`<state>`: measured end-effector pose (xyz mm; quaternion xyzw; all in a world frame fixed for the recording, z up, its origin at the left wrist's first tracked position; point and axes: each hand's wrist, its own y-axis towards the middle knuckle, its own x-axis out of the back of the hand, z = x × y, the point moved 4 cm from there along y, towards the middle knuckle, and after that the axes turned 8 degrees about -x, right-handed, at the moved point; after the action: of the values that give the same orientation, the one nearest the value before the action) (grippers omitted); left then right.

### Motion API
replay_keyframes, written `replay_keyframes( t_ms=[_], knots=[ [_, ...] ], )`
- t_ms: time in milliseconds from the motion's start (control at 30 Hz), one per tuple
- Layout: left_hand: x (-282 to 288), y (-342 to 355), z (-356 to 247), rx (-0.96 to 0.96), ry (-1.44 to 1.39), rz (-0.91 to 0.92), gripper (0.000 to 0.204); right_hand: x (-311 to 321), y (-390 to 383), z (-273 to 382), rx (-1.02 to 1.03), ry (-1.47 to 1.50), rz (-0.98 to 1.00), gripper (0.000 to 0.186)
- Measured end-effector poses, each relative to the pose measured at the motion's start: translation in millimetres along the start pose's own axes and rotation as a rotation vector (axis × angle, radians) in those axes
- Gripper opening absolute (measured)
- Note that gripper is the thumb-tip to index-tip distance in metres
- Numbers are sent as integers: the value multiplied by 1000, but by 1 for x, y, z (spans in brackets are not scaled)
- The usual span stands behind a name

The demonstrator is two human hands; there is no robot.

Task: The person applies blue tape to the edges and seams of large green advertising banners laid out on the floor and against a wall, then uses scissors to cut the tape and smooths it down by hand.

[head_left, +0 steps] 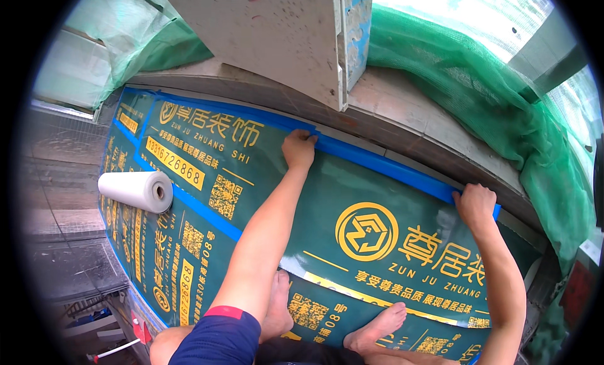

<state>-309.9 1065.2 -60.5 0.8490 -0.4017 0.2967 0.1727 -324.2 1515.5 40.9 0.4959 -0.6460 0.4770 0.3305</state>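
Right, counts first: two bare hands, two bare feet, one white roll [135, 190], one pale board [270, 38], two stretches of green netting [440, 69], at left and right. One blue tape strip [384, 163] spans the hands; more blue tape [204, 213] crosses the sheeting at left.

The strip lies along the far edge of the green sheet [340, 182], beside the grey ledge [409, 116]. Its long axis slants from upper left to lower right, the right end nearer the person; a short end points rightward past the right hand [476, 203]. The sheet's long axis follows the same slant, its near edge overlapping more green sheeting.

Right hand: fingers curled, clamped on the strip. Left hand [300, 148]: fingers bunched at the strip's left part; pinching or pressing, cannot tell. The roll lies sideways on the sheeting, hollow end facing right.
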Motion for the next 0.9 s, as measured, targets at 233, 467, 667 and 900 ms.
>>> replay_keyframes(
  t_ms=[233,467,667,900],
  knots=[
    [-2,-12,-19,-234,89,-58,16,-11,4,6,-3,-25,5,34],
    [-9,-20,-1,-507,169,-142,25,-13,7,12,13,-30,-26,34],
    [-8,-27,-17,-466,385,-456,40,-16,8,6,6,-41,-43,34],
    [-18,-24,10,-729,625,-8,50,-15,10,12,40,9,-68,32]
  ],
)
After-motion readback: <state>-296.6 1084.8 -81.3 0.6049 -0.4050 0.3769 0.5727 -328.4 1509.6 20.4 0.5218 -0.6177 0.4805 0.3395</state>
